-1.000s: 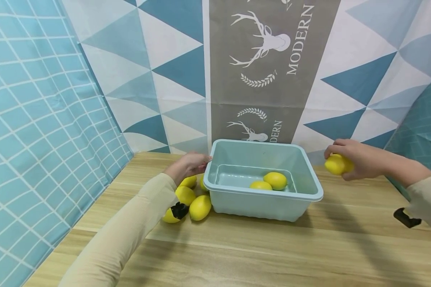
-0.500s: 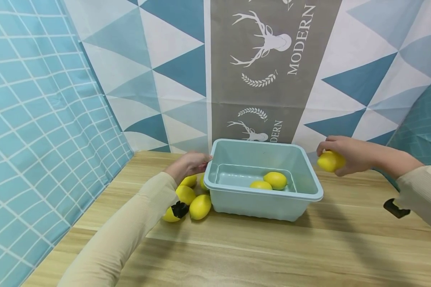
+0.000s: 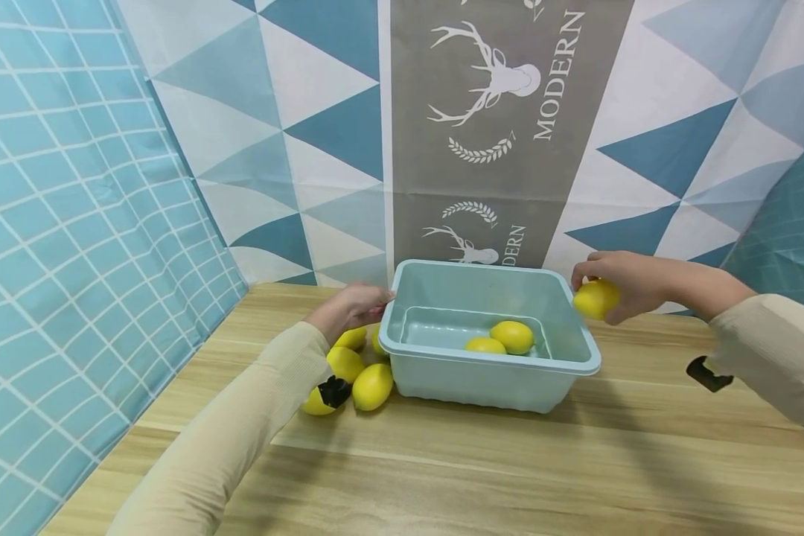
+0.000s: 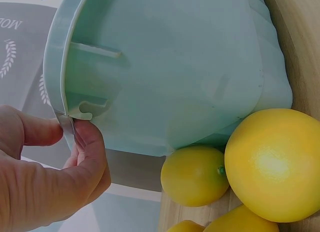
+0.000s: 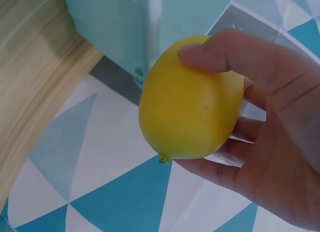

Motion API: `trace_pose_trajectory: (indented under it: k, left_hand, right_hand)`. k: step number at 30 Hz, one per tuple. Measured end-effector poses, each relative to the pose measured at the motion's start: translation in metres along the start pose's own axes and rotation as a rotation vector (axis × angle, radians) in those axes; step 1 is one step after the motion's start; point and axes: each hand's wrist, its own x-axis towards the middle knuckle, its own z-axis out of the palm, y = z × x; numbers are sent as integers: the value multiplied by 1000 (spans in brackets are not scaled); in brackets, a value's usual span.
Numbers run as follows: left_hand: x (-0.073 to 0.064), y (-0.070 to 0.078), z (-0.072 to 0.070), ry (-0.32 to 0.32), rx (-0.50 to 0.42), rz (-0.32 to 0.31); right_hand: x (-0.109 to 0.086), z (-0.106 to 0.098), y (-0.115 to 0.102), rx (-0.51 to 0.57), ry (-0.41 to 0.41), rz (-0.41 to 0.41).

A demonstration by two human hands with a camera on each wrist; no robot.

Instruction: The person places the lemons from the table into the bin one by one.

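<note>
A pale blue-green plastic bin stands on the wooden table with two lemons visible inside. My left hand pinches the bin's left rim between thumb and fingers, as the left wrist view shows up close. In my right hand is a lemon, held with the thumb on one side and curled fingers on the other. That hand hovers in the air at the bin's right rim. Several more lemons lie on the table against the bin's left side, partly hidden by my left forearm.
Behind the bin rises a patterned wall cloth with triangles and deer heads. A blue grid cloth closes off the left side. The wooden tabletop extends in front of the bin. Black straps hang below both sleeves.
My right hand has moved left with its lemon, from well right of the bin to its right rim. The left hand and the bin have stayed in place.
</note>
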Motion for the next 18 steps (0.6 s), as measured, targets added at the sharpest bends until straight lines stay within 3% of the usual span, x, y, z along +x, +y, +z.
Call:
trace_pose_trajectory:
  k: [18]
  left_hand:
    - [-1, 1, 2, -20, -86, 1]
  right_hand:
    - [32, -7, -22, 21, -93, -19]
